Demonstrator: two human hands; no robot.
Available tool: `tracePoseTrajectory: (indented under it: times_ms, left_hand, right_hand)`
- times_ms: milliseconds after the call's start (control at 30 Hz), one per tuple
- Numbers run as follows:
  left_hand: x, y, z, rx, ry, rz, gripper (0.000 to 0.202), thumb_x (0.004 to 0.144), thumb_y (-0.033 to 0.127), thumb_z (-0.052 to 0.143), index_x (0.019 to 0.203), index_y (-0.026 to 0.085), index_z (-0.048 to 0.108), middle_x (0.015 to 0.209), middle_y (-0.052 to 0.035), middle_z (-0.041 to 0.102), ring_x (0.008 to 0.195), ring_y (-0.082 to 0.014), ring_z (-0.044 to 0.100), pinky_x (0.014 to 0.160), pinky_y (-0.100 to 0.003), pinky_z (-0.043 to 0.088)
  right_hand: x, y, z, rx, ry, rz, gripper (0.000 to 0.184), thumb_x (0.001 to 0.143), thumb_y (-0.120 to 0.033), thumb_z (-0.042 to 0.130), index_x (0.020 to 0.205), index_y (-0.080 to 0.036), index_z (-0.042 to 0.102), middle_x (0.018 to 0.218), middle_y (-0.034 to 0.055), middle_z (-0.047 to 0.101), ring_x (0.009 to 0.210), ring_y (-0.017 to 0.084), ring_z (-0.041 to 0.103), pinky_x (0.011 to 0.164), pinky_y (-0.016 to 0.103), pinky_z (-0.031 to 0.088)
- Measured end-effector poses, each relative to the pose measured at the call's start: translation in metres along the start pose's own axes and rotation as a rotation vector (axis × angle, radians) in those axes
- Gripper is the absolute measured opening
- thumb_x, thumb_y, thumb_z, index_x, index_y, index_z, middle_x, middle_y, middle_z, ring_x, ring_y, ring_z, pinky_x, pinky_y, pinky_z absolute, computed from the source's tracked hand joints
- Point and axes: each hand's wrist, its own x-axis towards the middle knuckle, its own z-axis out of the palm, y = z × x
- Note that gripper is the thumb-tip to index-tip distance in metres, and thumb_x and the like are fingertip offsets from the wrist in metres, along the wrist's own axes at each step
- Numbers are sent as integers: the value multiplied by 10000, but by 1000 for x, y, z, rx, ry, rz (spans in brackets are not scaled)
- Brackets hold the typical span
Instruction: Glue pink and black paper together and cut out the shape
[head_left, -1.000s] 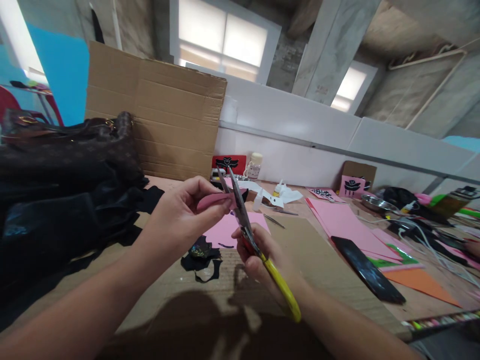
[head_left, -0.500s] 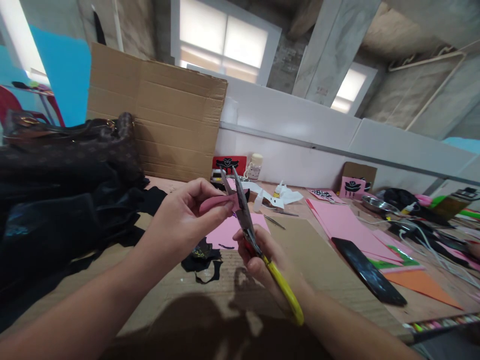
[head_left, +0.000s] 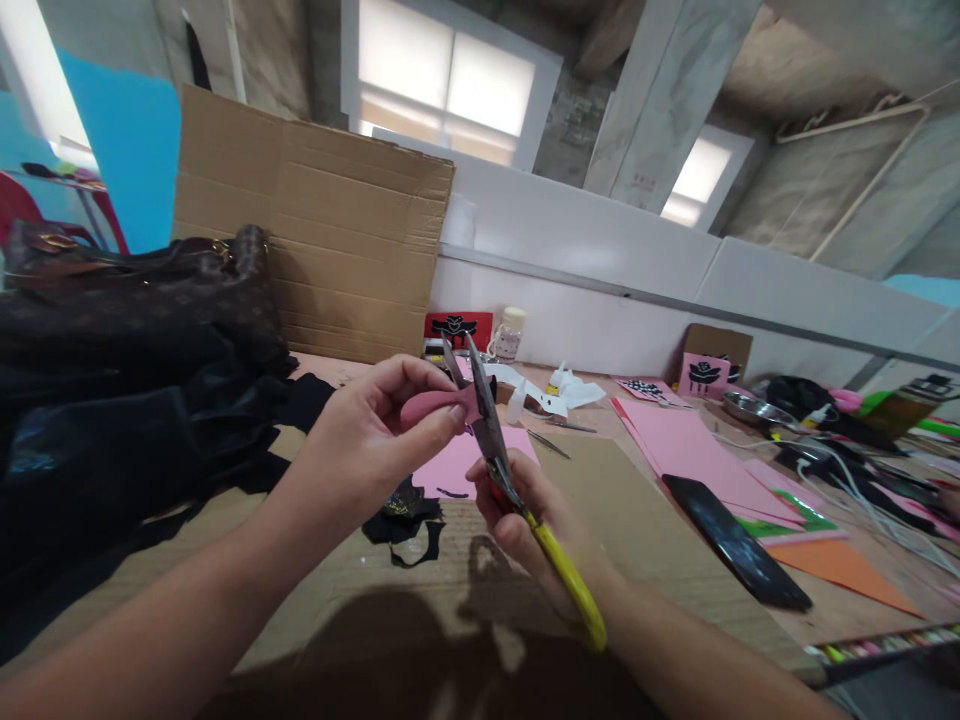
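My left hand [head_left: 382, 420] pinches a small curved piece of pink paper [head_left: 431, 405] between thumb and fingers. In my right hand [head_left: 525, 510] is a pair of scissors [head_left: 491, 440] with yellow handles, blades pointing up and slightly parted. The blades are at the right edge of the pink piece; whether they touch it is hard to tell. Below the hands lie black scraps [head_left: 405, 520], some with glitter, on a cardboard sheet [head_left: 600, 500]. A flat pink sheet [head_left: 450, 472] rests behind them.
A black phone [head_left: 735, 540] and pink sheets [head_left: 690, 450] lie to the right. Tweezers [head_left: 549, 445], white glue bottles [head_left: 517, 402] and paper strips are farther back. A brown handbag [head_left: 142, 290] and black material [head_left: 150, 420] fill the left, before an upright cardboard panel [head_left: 315, 230].
Almost nothing differs. The pink piece in my left hand has shifted very slightly, and the scissor blades stay in nearly the same place.
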Motion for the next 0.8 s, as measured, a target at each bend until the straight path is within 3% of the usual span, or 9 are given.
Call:
tracePoseTrajectory:
  times_ms: [233, 400, 567, 800]
  left_hand:
    - [-2, -1, -1, 17, -24, 20, 162, 815, 360, 781, 844, 219, 708, 843, 18, 741, 806, -134, 678, 757, -217, 534]
    - [0, 1, 0, 33, -20, -18, 217, 790, 366, 784, 718, 202, 661, 595, 56, 568, 624, -120, 573, 598, -223, 478]
    - [1, 2, 0, 52, -50, -40, 238, 797, 358, 756, 677, 202, 623, 560, 68, 463, 585, -121, 537, 552, -229, 445]
    - [2, -3, -4, 30, -118, -56, 251, 824, 390, 749, 719, 197, 627, 677, 32, 605, 691, -134, 605, 621, -235, 462]
  right_hand:
    - [0, -1, -1, -5, -11, 32, 575, 826, -719, 638, 1097, -220, 547, 827, 4, 469, 695, 151, 418, 604, 273, 351]
    - [0, 1, -2, -7, -25, 7, 556, 814, -693, 676, 1082, -223, 545, 836, 0, 458, 717, 156, 419, 646, 284, 366]
    - [-3, 4, -4, 3, -36, 16, 546, 829, -668, 680, 1123, -230, 540, 880, 10, 464, 752, 162, 436, 665, 291, 373]
    - [-1, 0, -1, 11, -15, 24, 598, 802, -724, 666, 1102, -220, 547, 857, 9, 461, 746, 162, 441, 648, 285, 371]
